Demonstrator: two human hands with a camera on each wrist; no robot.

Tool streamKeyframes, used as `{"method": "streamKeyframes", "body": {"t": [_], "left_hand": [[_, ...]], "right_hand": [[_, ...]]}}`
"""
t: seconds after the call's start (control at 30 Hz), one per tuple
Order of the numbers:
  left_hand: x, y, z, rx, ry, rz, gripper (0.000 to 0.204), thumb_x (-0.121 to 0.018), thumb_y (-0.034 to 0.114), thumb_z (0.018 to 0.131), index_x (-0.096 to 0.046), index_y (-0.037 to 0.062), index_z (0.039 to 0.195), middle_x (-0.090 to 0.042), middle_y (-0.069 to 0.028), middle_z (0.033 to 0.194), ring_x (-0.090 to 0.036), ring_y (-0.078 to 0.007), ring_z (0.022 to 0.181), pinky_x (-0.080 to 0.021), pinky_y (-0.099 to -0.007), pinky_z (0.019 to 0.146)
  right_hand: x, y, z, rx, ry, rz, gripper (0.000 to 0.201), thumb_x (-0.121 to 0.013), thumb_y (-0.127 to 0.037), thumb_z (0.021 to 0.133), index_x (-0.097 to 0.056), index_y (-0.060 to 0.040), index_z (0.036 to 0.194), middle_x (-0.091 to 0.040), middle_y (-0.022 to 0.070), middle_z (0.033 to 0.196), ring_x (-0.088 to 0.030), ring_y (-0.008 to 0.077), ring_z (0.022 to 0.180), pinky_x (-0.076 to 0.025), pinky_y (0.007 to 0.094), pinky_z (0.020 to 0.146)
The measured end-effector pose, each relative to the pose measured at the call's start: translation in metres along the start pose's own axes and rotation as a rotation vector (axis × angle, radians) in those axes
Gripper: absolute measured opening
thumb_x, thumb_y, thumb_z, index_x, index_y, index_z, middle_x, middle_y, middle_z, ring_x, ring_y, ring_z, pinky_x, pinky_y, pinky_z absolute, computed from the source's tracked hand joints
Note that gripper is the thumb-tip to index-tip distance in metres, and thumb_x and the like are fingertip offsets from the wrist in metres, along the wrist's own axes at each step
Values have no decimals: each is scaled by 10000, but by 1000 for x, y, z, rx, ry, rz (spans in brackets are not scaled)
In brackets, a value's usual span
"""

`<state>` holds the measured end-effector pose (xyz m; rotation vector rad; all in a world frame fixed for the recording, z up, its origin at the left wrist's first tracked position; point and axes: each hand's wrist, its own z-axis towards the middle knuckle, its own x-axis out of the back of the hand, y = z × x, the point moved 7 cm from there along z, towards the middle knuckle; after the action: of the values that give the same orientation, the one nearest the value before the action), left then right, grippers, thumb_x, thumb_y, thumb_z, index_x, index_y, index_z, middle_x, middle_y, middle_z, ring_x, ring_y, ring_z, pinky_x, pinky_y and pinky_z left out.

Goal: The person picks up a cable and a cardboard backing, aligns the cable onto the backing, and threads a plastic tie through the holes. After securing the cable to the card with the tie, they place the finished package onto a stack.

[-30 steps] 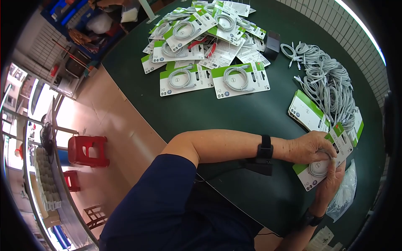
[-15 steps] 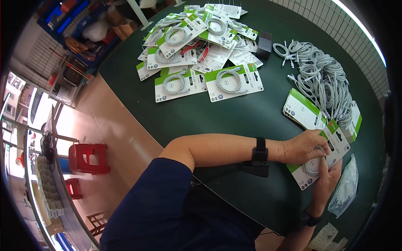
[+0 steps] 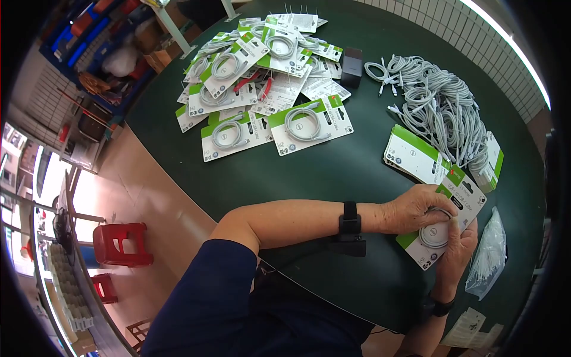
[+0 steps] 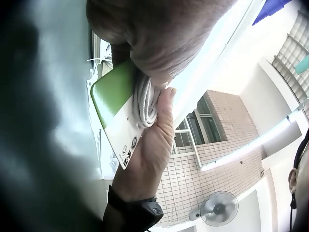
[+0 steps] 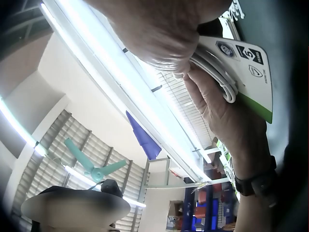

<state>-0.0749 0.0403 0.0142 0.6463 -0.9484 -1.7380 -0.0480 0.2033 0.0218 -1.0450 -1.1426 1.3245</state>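
Observation:
Both hands work on a green-and-white USB-C cable card (image 3: 467,199) at the right of the table. A grey coiled USB cable (image 3: 433,236) lies on its front. My left hand (image 3: 413,209) comes over the card from the left, its fingers curled at the upper part of the coil. My right hand (image 3: 457,253) grips the card from below, its thumb lying on the front beside the coil. In the left wrist view the right thumb (image 4: 165,108) presses by the coil, close to the left fingers. The right wrist view shows the card's printed corner (image 5: 256,65) and the coil's loops (image 5: 219,77).
A stack of cards (image 3: 413,154) lies just beyond the hands, beside a heap of grey cables (image 3: 446,107). Finished-looking cable cards (image 3: 312,128) are piled at the far left with red-handled pliers (image 3: 266,89). A dark box (image 3: 351,66) and a plastic bag of white ties (image 3: 488,256) are also there.
The camera view has shifted, so the table's things stand further left. Both hands keep their hold on the card and coil, with only slight finger movement.

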Motion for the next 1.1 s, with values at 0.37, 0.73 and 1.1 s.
{"method": "streamKeyframes", "body": {"t": [0.37, 0.73, 1.1], "left_hand": [[-1, -3, -2, 28, -22, 64, 179, -763, 89, 936, -738, 67, 1111, -655, -177, 1158, -674, -356, 1056, -545, -413, 908], [-8, -3, -5, 62, -109, -31, 258, -717, 20, 958, -692, 61, 1212, -651, -168, 1252, -658, -327, 1193, -532, -384, 1021], [-10, -9, -7, 71, -129, -13, 236, -692, 5, 973, -679, 47, 1206, -642, -159, 1266, -652, -327, 1200, -527, -385, 1027]], "right_hand": [[1, 1, -3, 12, -3, -146, 413, -676, -201, 1057, -536, 44, 1358, -673, 111, 1224, -658, 143, 1061, -548, 281, 915], [10, 10, -6, -34, 29, -21, 409, -705, -125, 1000, -537, 39, 1335, -668, 110, 1216, -660, 169, 1049, -547, 308, 923], [7, 16, -7, -20, -3, 10, 407, -675, -84, 1007, -520, 43, 1361, -692, 129, 1224, -686, 160, 1035, -574, 293, 894]]}}
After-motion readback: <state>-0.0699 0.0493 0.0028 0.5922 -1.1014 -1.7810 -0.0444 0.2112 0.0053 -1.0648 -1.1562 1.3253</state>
